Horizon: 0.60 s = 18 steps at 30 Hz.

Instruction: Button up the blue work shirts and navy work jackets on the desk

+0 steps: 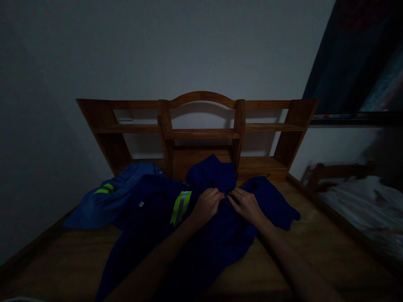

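A dark blue work shirt (208, 235) lies spread over the wooden desk, its collar end toward the shelf and one sleeve out to the right. My left hand (208, 203) pinches the cloth near the collar. Close beside it, my right hand (245, 203) pinches the same area, fingertips almost meeting the left ones. What exactly sits between the fingers is too small and dark to make out. On the left, a darker blue part with a yellow-green and silver reflective band (181, 207) and a small white label (141, 204) lies by my left forearm.
A lighter blue garment (100, 209) with a yellow-green strip lies at the desk's left. Behind stands a wooden shelf (201, 134) against the wall. Past the desk's right edge is whitish bedding (368, 201). The wooden desk top (302, 247) shows at the right. The room is dim.
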Each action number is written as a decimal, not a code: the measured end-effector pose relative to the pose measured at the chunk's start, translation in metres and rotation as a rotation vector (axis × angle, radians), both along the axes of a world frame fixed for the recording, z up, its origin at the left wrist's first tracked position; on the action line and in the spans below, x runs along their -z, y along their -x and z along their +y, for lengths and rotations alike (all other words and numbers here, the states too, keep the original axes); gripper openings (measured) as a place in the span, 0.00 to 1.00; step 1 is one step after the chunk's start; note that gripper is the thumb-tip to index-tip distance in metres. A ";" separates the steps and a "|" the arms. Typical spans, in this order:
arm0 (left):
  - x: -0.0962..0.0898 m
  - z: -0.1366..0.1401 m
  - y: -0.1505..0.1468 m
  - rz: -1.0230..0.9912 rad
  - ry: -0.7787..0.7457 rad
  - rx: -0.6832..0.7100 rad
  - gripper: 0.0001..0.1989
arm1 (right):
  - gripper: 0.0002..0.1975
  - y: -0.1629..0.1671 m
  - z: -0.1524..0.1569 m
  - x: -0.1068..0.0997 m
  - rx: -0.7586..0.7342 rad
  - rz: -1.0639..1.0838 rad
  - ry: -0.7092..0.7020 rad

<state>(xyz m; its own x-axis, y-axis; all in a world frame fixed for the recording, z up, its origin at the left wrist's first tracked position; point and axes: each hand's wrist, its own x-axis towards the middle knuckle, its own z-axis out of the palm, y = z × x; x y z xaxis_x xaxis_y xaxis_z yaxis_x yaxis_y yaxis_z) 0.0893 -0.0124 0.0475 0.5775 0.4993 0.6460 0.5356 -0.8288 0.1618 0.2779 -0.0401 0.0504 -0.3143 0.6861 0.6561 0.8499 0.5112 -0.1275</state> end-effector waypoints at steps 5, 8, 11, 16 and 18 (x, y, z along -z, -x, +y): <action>-0.001 0.001 0.001 0.038 -0.031 -0.021 0.12 | 0.10 -0.001 0.001 0.002 -0.011 -0.017 0.007; -0.002 0.000 0.000 0.057 -0.049 -0.036 0.13 | 0.10 -0.002 0.001 0.003 -0.023 -0.033 0.031; -0.002 0.000 0.000 0.068 -0.055 -0.035 0.13 | 0.10 -0.003 0.002 0.003 -0.028 -0.044 0.055; -0.003 0.000 -0.001 0.058 -0.020 -0.033 0.12 | 0.10 -0.003 0.000 0.001 -0.060 -0.051 0.056; -0.003 0.000 -0.001 0.031 0.000 -0.033 0.12 | 0.10 -0.003 0.000 0.001 -0.067 -0.053 0.057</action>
<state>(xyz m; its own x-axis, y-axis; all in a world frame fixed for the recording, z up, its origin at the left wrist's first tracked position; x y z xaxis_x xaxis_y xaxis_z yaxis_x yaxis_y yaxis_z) 0.0904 -0.0121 0.0501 0.5803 0.5180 0.6284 0.5673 -0.8107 0.1444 0.2812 -0.0404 0.0498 -0.3938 0.6980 0.5981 0.8205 0.5603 -0.1136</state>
